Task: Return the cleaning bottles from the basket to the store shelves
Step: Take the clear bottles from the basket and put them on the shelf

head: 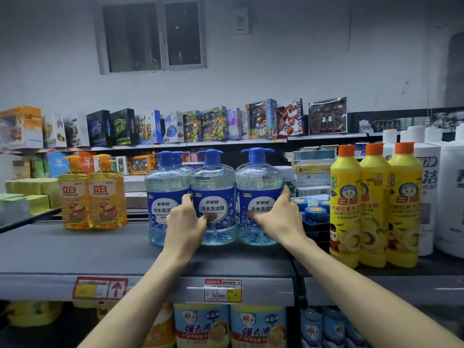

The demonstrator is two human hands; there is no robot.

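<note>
Gripping both: your left hand curls round the middle clear blue-labelled plastic pump bottle, your right hand round the rightmost pump bottle. Both bottles stand upright on the grey metal shelf, near the yellow orange-capped bottles.

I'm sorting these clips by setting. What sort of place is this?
Most likely a shop or supermarket aisle: identical blue pump bottles and yellow bottles stand in rows on a grey shelf, price tags hang on its front edge, and boxed toys line the shelf above.
</note>
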